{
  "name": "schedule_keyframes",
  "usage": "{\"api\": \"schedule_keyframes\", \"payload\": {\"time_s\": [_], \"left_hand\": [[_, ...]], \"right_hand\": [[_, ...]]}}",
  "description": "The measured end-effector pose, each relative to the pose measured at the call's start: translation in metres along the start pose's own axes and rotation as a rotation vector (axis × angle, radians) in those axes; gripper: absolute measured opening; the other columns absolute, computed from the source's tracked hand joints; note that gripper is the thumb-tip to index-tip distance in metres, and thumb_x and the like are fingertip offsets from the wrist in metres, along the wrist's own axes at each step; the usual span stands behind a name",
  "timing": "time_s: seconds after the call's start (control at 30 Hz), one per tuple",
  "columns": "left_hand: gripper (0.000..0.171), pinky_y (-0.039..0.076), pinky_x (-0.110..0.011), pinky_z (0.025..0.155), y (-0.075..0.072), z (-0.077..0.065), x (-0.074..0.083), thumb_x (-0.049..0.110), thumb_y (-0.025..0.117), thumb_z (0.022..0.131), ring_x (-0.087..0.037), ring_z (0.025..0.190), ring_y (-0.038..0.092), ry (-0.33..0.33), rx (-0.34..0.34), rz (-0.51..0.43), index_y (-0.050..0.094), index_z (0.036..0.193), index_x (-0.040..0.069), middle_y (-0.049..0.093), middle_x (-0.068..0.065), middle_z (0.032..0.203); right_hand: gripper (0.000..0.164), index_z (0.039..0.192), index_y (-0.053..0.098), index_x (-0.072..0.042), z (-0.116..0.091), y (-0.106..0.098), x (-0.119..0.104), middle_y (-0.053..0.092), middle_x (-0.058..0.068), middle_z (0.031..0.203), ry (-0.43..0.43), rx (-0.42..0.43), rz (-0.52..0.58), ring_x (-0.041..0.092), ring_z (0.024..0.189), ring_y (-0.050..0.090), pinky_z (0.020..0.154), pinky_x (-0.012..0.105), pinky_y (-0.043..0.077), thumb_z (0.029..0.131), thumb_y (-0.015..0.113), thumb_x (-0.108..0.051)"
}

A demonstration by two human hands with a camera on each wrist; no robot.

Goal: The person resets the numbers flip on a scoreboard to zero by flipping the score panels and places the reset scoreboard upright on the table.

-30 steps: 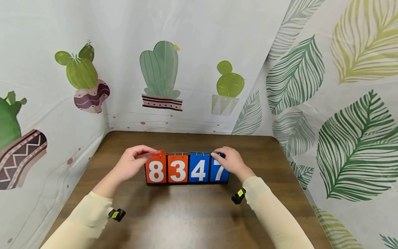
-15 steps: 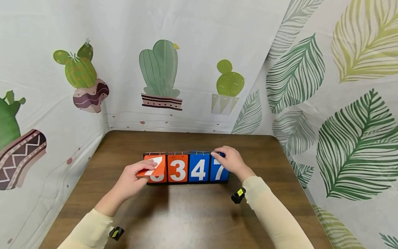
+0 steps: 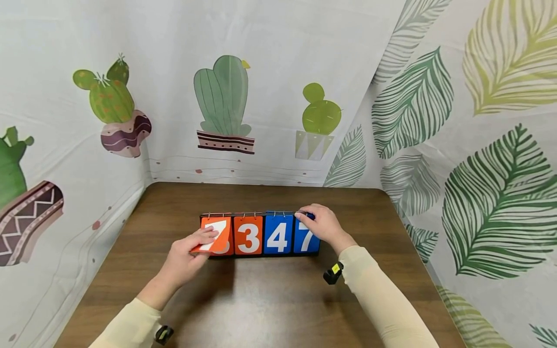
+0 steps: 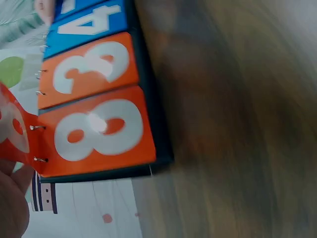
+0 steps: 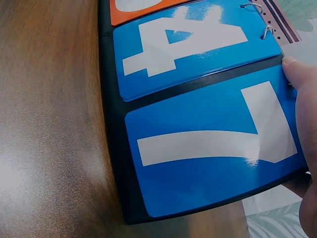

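The scoreboard (image 3: pixel 263 237) sits on the table (image 3: pixel 261 304) between the hands. The left hand (image 3: pixel 184 256) pinches the loose end of an orange card (image 3: pixel 223 233), bent away from the 8 card (image 4: pixel 99 130). The right hand (image 3: pixel 324 224) grips the opposite end's top edge, thumb in front. The 3 card (image 3: pixel 248 235) and 4 card (image 3: pixel 278 235) hang between the hands.

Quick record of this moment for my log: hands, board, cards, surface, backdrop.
Left hand: pinching an orange card, bent outward; digit partly covered
Right hand: gripping the board's top edge at the 7 end
Board: black flip scoreboard, cards hung on metal rings
Under the held card: orange 8 card
Other cards, in order: orange 3 card, blue 4 card, blue 7 card
Surface: brown table
Backdrop: white cloth, cactus and leaf prints
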State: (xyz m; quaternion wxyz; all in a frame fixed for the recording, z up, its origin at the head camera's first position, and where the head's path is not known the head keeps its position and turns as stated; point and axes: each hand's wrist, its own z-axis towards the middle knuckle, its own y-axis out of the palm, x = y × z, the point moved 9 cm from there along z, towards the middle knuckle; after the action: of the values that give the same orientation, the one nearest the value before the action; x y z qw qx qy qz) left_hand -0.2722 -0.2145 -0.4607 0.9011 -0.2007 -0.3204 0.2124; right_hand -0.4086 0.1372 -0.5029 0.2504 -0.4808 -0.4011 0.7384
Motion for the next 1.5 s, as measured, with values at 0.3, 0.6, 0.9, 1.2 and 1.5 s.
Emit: {"api": "schedule_keyframes", "payload": {"time_s": [0.3, 0.6, 0.9, 1.2, 1.5], "left_hand": [[0.028, 0.049, -0.006, 0.089, -0.016, 0.029, -0.010, -0.008, 0.066, 0.091, 0.009, 0.104, 0.067, -0.233, 0.112, -0.101, 0.078, 0.111, 0.007, 0.078, -0.015, 0.109], [0.020, 0.053, -0.009, 0.085, -0.014, 0.039, -0.043, 0.009, 0.067, 0.099, -0.006, 0.098, 0.071, -0.455, -0.025, -0.183, 0.075, 0.117, 0.011, 0.076, -0.016, 0.112], [0.021, 0.052, -0.011, 0.082, -0.005, 0.037, -0.052, 0.003, 0.070, 0.094, -0.008, 0.095, 0.070, -0.377, -0.217, -0.084, 0.078, 0.111, 0.013, 0.077, -0.010, 0.110], [0.040, 0.053, -0.020, 0.095, 0.005, 0.032, -0.021, -0.006, 0.086, 0.070, -0.029, 0.107, 0.070, 0.059, -0.282, 0.121, 0.074, 0.099, 0.019, 0.076, -0.006, 0.115], [0.032, 0.059, -0.049, 0.087, 0.019, 0.026, -0.019, 0.002, 0.088, 0.072, -0.037, 0.122, 0.060, 0.042, -0.432, 0.263, 0.069, 0.092, 0.018, 0.071, -0.011, 0.131]], "right_hand": [[0.048, 0.122, 0.074, -0.022, 0.000, 0.000, 0.001, 0.073, 0.000, 0.122, 0.018, -0.011, 0.000, 0.025, 0.118, 0.066, 0.104, 0.052, 0.052, 0.101, 0.054, -0.060], [0.045, 0.123, 0.074, -0.021, 0.001, 0.002, -0.002, 0.073, 0.000, 0.123, 0.013, -0.022, 0.008, 0.025, 0.118, 0.066, 0.105, 0.052, 0.052, 0.101, 0.055, -0.057], [0.046, 0.122, 0.074, -0.022, -0.001, 0.004, -0.001, 0.073, 0.000, 0.123, 0.012, -0.020, 0.007, 0.024, 0.118, 0.066, 0.104, 0.052, 0.053, 0.101, 0.055, -0.058], [0.046, 0.123, 0.074, -0.022, -0.001, 0.002, 0.001, 0.072, 0.000, 0.124, 0.030, -0.011, 0.013, 0.025, 0.119, 0.065, 0.104, 0.053, 0.052, 0.101, 0.055, -0.058], [0.047, 0.124, 0.073, -0.022, -0.001, 0.000, 0.001, 0.072, 0.000, 0.126, 0.042, -0.018, 0.000, 0.025, 0.121, 0.065, 0.106, 0.053, 0.051, 0.101, 0.054, -0.058]]}}
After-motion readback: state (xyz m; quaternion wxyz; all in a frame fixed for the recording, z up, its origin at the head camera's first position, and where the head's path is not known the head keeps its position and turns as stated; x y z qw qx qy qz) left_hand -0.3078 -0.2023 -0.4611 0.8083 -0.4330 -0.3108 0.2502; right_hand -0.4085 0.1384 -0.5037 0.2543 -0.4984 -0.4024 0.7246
